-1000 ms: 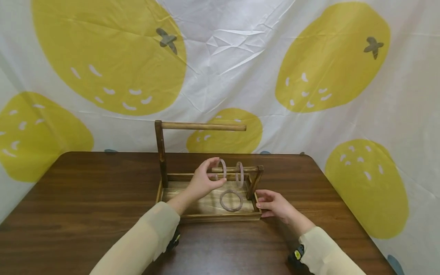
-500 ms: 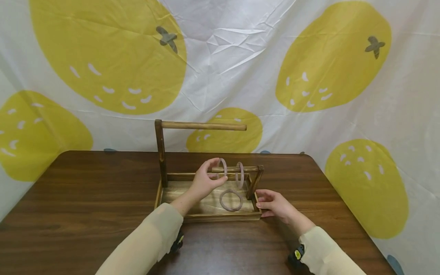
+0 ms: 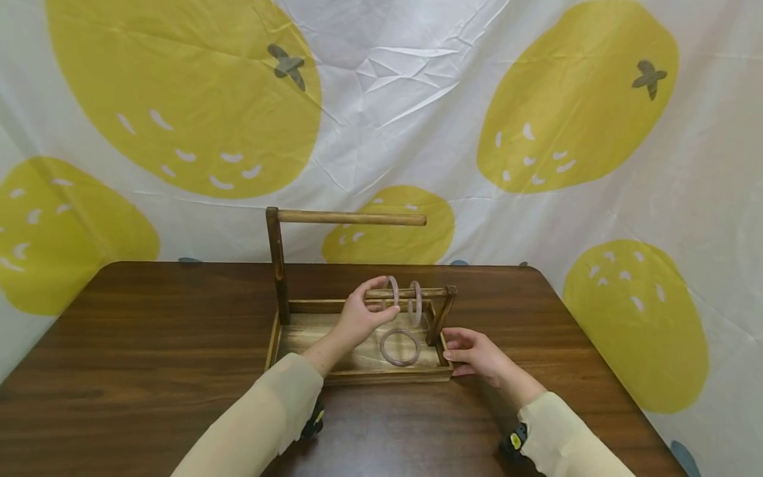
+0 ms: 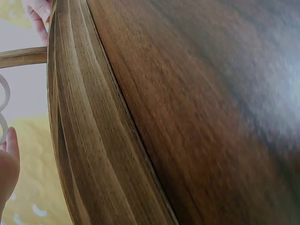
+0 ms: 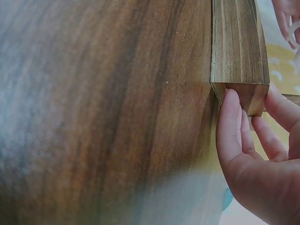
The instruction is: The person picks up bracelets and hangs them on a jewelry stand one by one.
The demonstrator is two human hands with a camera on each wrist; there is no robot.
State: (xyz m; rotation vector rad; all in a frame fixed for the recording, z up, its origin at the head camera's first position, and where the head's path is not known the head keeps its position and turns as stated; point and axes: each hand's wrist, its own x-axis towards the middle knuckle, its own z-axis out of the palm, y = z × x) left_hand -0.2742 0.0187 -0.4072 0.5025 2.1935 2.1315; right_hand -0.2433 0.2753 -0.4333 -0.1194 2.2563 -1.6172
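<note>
A wooden jewelry stand [image 3: 381, 377] has a shallow tray base, a tall bar [image 3: 352, 218] and a low bar [image 3: 438, 292]. My left hand [image 3: 357, 318] pinches a pale translucent bangle [image 3: 396, 291] between thumb and fingers, around the low bar near its free end. Another bangle [image 3: 419, 306] hangs on that bar farther right, and a third bangle [image 3: 382, 348] lies flat in the tray. My right hand [image 3: 473, 354] holds the tray's right end. In the right wrist view, fingertips of the right hand [image 5: 258, 164] press the end wall and thumb meets the top rim.
The stand rests on a dark wooden table [image 3: 149, 344] with rounded far corners. Behind it hangs a white cloth [image 3: 405, 119] printed with large yellow fruit. The tall upright [image 3: 277, 265] stands left of my left hand.
My left hand has moved slightly right, carrying its bangle along the low bar toward the hanging one. The right hand keeps its place on the tray end.
</note>
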